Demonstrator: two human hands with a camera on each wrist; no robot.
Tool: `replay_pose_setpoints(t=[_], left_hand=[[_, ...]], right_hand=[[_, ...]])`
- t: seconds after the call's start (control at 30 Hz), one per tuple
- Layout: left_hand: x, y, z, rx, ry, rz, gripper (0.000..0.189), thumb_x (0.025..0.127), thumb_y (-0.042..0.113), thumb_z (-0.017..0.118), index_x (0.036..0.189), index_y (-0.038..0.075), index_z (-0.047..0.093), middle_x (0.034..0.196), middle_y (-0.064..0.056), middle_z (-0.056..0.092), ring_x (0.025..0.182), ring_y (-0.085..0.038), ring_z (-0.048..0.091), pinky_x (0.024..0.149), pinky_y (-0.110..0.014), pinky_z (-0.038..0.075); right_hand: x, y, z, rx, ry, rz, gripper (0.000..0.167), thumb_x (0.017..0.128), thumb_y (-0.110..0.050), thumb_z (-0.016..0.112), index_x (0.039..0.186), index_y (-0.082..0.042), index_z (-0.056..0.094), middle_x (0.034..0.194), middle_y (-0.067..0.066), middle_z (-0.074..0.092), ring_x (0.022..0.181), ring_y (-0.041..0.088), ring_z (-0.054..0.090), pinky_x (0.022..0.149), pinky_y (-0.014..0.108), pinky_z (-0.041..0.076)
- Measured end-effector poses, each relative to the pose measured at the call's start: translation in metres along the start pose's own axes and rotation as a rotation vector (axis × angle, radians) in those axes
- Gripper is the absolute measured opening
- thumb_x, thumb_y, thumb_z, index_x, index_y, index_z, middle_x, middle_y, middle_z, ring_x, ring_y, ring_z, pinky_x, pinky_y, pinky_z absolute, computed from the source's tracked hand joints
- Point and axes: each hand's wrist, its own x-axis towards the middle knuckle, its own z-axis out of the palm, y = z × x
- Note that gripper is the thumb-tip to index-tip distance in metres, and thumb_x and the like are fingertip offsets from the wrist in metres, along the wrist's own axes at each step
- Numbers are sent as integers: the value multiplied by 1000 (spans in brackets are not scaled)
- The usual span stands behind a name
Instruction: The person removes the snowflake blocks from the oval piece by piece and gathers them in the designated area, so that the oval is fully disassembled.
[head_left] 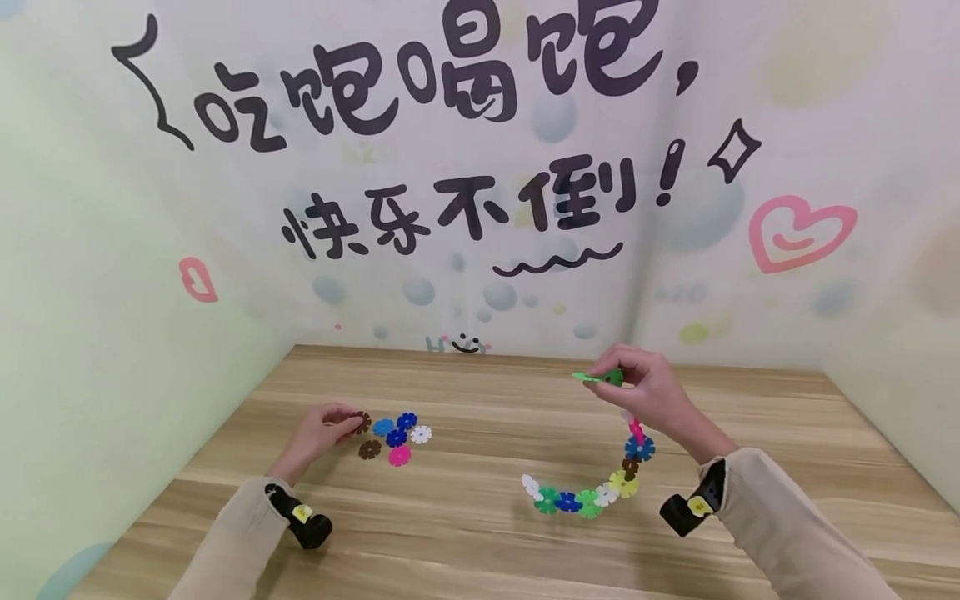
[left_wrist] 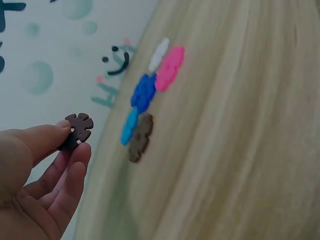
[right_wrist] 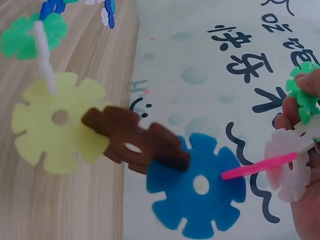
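Note:
My left hand pinches a brown notched disc between thumb and fingers, raised off the table in the left wrist view. My right hand grips a light green notched disc at the upper end of a chain of interlocked discs. From that hand the chain curves down and to the left. It runs through a pink disc, a blue disc, a brown disc and a yellow disc, with green, dark blue and white ones further along. My fingers partly hide the upper discs.
Loose discs lie grouped on the wooden table beside my left hand: a pink disc, a white disc, a brown disc, a light blue disc and dark blue ones. A printed cloth wall rises behind the table.

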Motion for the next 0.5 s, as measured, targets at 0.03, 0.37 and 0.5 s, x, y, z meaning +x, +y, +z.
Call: replay_pose_setpoints(t=[0.03, 0.37, 0.5], left_hand=[[1, -4, 1, 12, 5, 2, 23, 86, 10, 58, 100, -8, 59, 86, -13, 63, 79, -25, 59, 68, -33, 51], [9, -32, 8, 84, 70, 26, 19, 83, 5, 60, 96, -9, 62, 85, -17, 64, 73, -21, 60, 61, -27, 51], [10, -33, 9, 111, 80, 24, 19, 82, 7, 62, 96, -7, 62, 88, -16, 64, 77, -23, 59, 64, -29, 50]], right_hand=[[0, -2, 1, 4, 1, 1, 15, 71, 17, 62, 77, 2, 64, 79, 6, 59, 63, 9, 52, 49, 17, 44], [2, -21, 6, 28, -15, 16, 11, 71, 20, 60, 76, 10, 61, 77, 6, 59, 62, 10, 52, 49, 16, 44], [1, -21, 6, 17, -14, 15, 12, 71, 19, 60, 76, 8, 62, 76, 6, 58, 61, 9, 51, 47, 17, 42]])
